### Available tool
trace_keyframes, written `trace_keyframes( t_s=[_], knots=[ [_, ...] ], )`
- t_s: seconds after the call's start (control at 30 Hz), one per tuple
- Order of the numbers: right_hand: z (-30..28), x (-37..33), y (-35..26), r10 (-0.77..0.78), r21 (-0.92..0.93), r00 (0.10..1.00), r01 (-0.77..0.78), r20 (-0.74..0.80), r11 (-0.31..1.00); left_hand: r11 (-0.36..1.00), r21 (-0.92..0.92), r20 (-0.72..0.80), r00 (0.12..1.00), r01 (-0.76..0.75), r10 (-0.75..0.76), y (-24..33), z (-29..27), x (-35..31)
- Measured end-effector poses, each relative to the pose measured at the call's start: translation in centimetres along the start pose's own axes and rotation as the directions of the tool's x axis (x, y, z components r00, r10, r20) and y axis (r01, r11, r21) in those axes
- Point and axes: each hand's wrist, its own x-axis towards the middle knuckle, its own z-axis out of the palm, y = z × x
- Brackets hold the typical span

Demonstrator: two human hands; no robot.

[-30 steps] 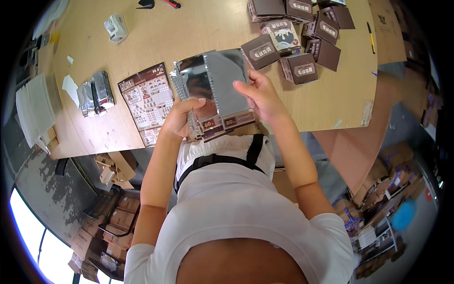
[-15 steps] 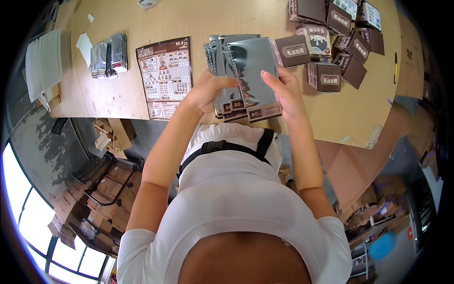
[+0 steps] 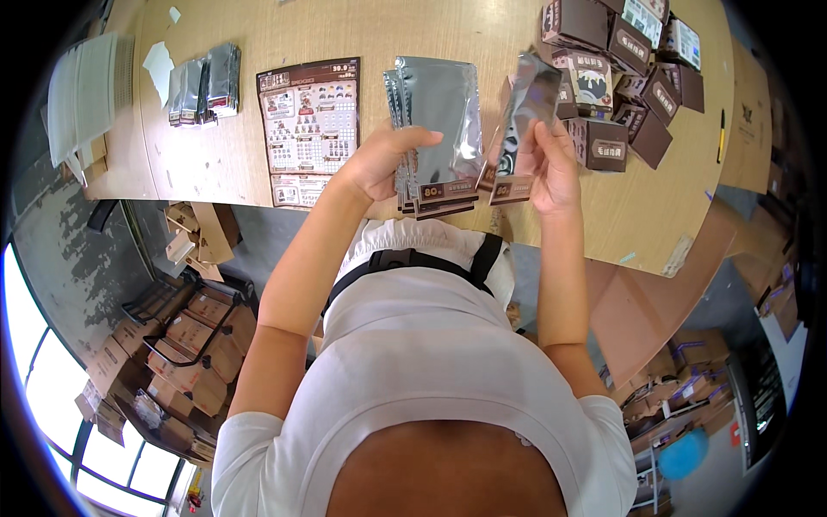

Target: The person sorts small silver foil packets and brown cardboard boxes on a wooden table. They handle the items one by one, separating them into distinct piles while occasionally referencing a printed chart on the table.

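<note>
1. We see a fanned stack of silver pouches held up over the near edge of the table, in front of the person's waist; each visible lower end carries a brown printed band.
2. Our left hand is closed around the left side of this stack, thumb lying flat across the front and the other fingers behind.
3. Just to the right, and tilted, we see a bent pouch with a glossy, creased face; whether a second one lies with it we cannot tell.
4. Our right hand pinches that bent pouch along its right side, thumb against the fingers, with its palm partly open.
5. Left of the stack, we find a brown-and-white printed sheet lying flat, and farther left a small pile of silver packets with a torn white paper scrap beside it.
6. To the right of the right hand we see a cluster of dark brown boxes, some tilted against others, and beyond them a yellow-and-black stick.
7. At the table's left end we see a stack of whitish sheets; below, on the floor side, cardboard cartons sit by a black metal frame.
</note>
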Motion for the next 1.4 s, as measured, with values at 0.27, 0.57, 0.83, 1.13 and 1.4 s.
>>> trace_keyframes(
  t_s=[0.27,0.57,0.83,1.13,1.4],
  knots=[
    [3.3,-0.6,1.0,0.038,-0.395,0.999,-0.042,-0.018,0.918,0.985,0.171,-0.099,0.994,-0.025,0.043,0.0,0.8,-0.3],
    [0.6,-0.5,1.3,0.192,-0.374,0.980,-0.160,0.051,0.914,0.983,0.178,-0.184,0.983,0.036,-0.002,-0.8,0.4,-0.4],
    [-1.3,-0.4,-1.1,0.042,-0.241,0.999,-0.040,0.005,0.970,0.996,0.087,-0.055,0.998,-0.003,0.008,-0.6,0.0,-0.8],
    [0.8,-1.4,1.4,0.199,-0.338,0.980,-0.177,0.030,0.924,0.983,0.161,-0.137,0.984,-0.090,0.113,-1.5,0.4,-0.3],
    [-1.0,-0.7,1.5,0.106,-0.391,0.993,-0.075,0.057,0.918,0.997,0.031,-0.281,0.957,-0.070,0.076,-2.3,0.2,-0.2]
  ],
)
